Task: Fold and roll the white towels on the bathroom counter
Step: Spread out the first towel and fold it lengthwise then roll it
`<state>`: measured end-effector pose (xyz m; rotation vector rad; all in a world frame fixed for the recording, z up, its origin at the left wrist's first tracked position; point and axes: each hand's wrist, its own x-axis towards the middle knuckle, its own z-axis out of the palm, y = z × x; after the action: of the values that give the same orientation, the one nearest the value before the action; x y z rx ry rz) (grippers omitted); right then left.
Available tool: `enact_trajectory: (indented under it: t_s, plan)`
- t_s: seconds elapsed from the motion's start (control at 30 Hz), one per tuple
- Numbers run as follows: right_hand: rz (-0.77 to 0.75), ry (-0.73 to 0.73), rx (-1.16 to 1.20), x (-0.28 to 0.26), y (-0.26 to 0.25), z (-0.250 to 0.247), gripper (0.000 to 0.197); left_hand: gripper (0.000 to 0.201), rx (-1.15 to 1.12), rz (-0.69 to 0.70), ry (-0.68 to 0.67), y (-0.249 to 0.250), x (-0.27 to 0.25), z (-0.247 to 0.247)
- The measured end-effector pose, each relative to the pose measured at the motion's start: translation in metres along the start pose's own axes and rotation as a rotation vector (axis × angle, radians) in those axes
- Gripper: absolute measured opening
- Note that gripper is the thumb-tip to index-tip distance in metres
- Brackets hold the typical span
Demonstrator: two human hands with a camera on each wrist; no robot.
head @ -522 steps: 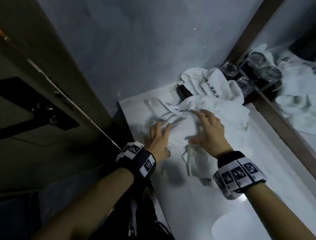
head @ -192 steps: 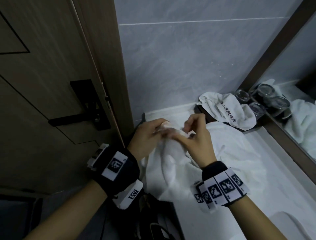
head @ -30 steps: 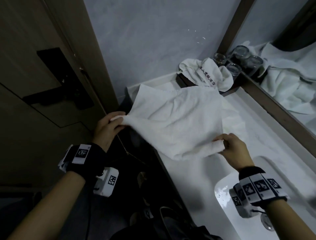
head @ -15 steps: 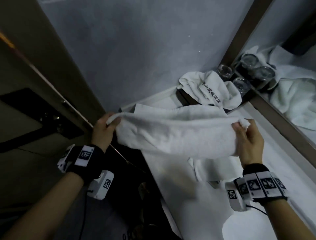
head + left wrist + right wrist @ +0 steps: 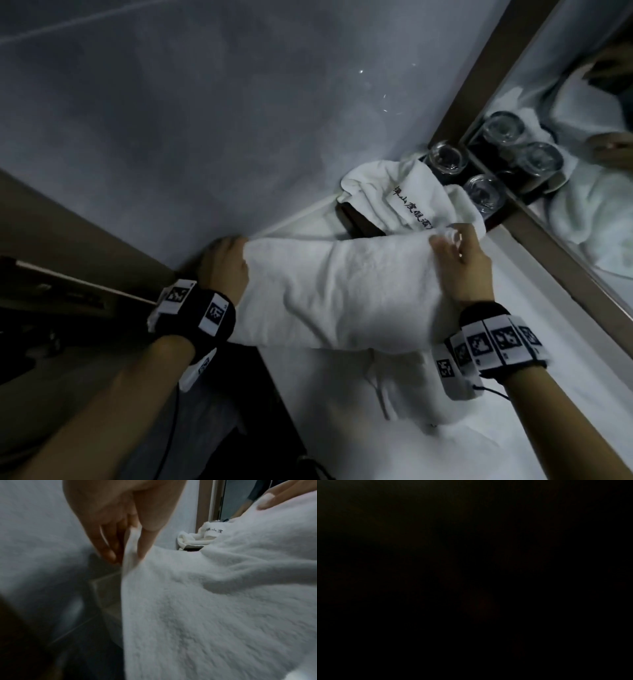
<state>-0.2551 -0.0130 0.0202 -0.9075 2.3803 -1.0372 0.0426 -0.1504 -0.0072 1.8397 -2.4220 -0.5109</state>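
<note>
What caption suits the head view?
Both hands, left hand and right hand, hold a folded white towel over the counter.

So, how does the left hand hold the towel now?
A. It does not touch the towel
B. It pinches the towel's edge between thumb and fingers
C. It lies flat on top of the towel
B: the left hand pinches the edge of the towel between thumb and fingers.

From the head we look steeply down on the white counter (image 5: pixel 534 342) and mirror (image 5: pixel 589 192). Our left wrist view sits close behind the towel (image 5: pixel 214 601), sharing it. The right wrist view seems covered: black.
</note>
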Motion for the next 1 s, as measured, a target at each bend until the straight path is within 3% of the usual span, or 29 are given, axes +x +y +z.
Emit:
enact_trajectory:
  t_s: [0.13, 0.3, 0.37, 0.47, 0.57, 0.6, 0.7, 0.8, 0.9, 0.97, 1.0]
  plan:
    - [0.178, -0.164, -0.170, 0.005, 0.005, 0.002, 0.069, 0.055, 0.060, 0.057, -0.057, 0.021, -0.004, 0.019]
    - [0.251, -0.226, -0.107, 0.003, 0.004, -0.001, 0.079, 0.059, -0.043, 0.177, -0.183, 0.064, -0.013, 0.031]
    - [0.255, -0.235, -0.004, -0.001, -0.003, -0.003, 0.083, 0.060, -0.195, 0.250, -0.244, 0.082, -0.020, 0.033]
    - [0.122, -0.301, 0.177, -0.011, -0.018, -0.007, 0.072, 0.077, -0.485, 0.424, -0.335, 0.106, -0.030, 0.027]
    - [-0.052, -0.511, 0.278, -0.027, -0.037, -0.008, 0.047, 0.113, -0.602, 0.487, -0.382, 0.127, -0.030, 0.010]
    - [-0.101, -0.558, 0.302, -0.034, -0.040, -0.006, 0.041, 0.110, -0.667, 0.462, -0.405, 0.132, -0.028, 0.004]
    - [-0.182, -0.494, 0.336, -0.053, -0.039, 0.000, 0.022, 0.050, -0.785, 0.355, -0.447, 0.133, -0.023, -0.007]
    - [-0.135, -0.340, 0.350, -0.070, -0.019, 0.007, 0.023, 0.035, -0.678, 0.332, -0.388, 0.108, -0.027, -0.004]
    - [-0.351, -0.160, -0.060, -0.087, 0.013, 0.018, 0.031, 0.037, -0.675, 0.299, -0.403, 0.071, -0.037, 0.003]
    - [-0.501, -0.177, -0.506, -0.101, 0.032, 0.032, 0.056, 0.023, -0.702, 0.344, -0.447, 0.052, -0.043, 0.007]
    - [-0.487, -0.229, -0.675, -0.107, 0.038, 0.037, 0.073, 0.019, -0.720, 0.381, -0.458, 0.045, -0.046, 0.010]
